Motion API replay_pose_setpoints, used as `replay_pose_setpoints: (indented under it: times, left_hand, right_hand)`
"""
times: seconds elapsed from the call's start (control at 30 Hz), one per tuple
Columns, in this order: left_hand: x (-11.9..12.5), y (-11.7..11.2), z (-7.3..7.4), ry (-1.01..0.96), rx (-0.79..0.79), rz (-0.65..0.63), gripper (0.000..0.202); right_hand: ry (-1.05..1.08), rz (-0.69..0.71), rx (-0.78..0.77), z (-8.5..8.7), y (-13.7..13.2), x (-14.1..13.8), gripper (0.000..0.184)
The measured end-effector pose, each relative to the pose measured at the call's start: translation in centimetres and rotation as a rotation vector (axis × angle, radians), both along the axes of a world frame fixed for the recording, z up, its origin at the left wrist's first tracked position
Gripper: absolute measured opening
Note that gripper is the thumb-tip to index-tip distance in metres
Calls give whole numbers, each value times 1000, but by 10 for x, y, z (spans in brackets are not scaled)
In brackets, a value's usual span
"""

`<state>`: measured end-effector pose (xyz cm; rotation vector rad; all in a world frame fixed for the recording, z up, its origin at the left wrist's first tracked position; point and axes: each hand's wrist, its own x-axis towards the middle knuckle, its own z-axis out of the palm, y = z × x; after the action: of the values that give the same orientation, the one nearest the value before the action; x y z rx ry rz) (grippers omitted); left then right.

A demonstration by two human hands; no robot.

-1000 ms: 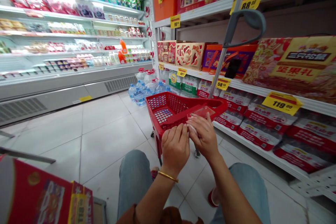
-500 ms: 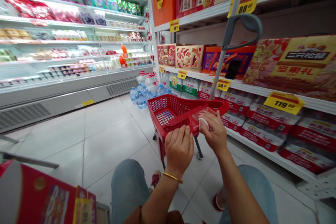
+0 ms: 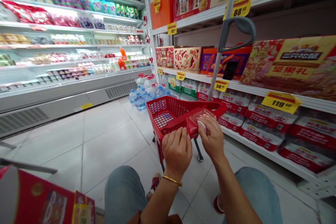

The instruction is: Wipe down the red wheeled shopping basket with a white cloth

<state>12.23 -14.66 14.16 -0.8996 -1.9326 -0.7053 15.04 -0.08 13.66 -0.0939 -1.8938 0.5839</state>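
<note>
A red plastic shopping basket on wheels (image 3: 168,112) stands on the tiled floor just ahead of my knees, with a grey pull handle (image 3: 237,31) rising above it. My left hand (image 3: 177,150) grips the near rim of the basket, fingers curled over it. My right hand (image 3: 212,136) presses a small white cloth (image 3: 202,125) against the basket's rim beside a clear panel on its near corner. The basket looks empty inside.
Shelves on the right hold gift boxes (image 3: 291,64), packs of bottled water (image 3: 259,129) and yellow price tags (image 3: 280,102). A chilled display case (image 3: 65,52) runs along the left. Water bottles (image 3: 141,92) stand on the floor. A red box (image 3: 39,199) sits at the lower left.
My right hand has moved with the white cloth from beside my left hand up onto the basket's near rim. My left hand has taken hold of the rim. The view has shifted slightly.
</note>
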Motion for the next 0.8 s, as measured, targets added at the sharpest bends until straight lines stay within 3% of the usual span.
replay_pose_setpoints:
  times: [0.3, 0.53, 0.8]
  left_hand:
    - [-1, -2, -1, 4, -44, -17, 29]
    - [-3, -4, -1, 24, -58, -25, 28]
    - [-5, -3, -3, 46, -34, -22, 28]
  right_hand:
    - [-91, 155, 162, 4, -29, 6, 26]
    - [-20, 107, 203, 3, -14, 1, 21]
    - [-20, 77, 120, 3, 2, -4, 18]
